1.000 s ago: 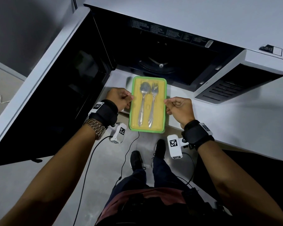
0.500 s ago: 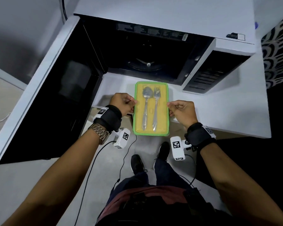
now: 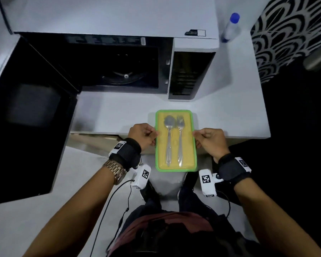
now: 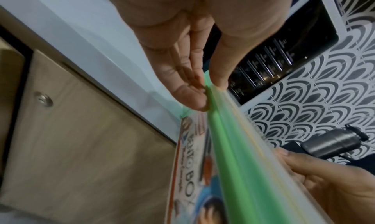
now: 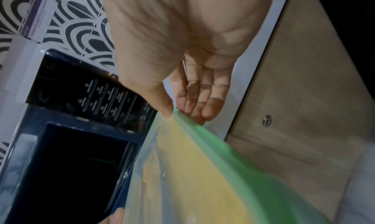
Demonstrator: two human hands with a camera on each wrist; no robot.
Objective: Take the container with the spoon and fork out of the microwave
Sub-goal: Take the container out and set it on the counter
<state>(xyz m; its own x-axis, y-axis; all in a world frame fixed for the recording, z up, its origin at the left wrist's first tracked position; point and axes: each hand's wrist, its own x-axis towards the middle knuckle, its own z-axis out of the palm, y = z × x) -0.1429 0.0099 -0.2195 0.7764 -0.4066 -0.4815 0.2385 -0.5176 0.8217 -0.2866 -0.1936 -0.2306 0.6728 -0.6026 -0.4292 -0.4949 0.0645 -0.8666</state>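
A rectangular yellow container (image 3: 187, 145) with a green rim and a clear lid is held level in the air over the front edge of the white counter (image 3: 119, 112). Inside it a metal spoon (image 3: 168, 138) and fork (image 3: 180, 141) lie side by side. My left hand (image 3: 144, 134) pinches the container's left rim (image 4: 213, 96) between thumb and fingers. On the opposite side my right hand (image 3: 208, 139) pinches the right rim (image 5: 182, 120) the same way. The microwave (image 3: 119, 60) stands behind, its cavity dark and holding only the turntable ring.
The microwave door (image 3: 26, 112) hangs wide open at the left. A white bottle with a blue cap (image 3: 230, 26) stands on the counter to the right of the microwave. A metal flask (image 4: 332, 142) sits at the right. Wooden cabinet fronts (image 4: 81, 147) lie below the counter.
Both hands have drawn the container farther back from the microwave opening and to the right, so it now hangs over the counter's front edge. The grip has not changed.
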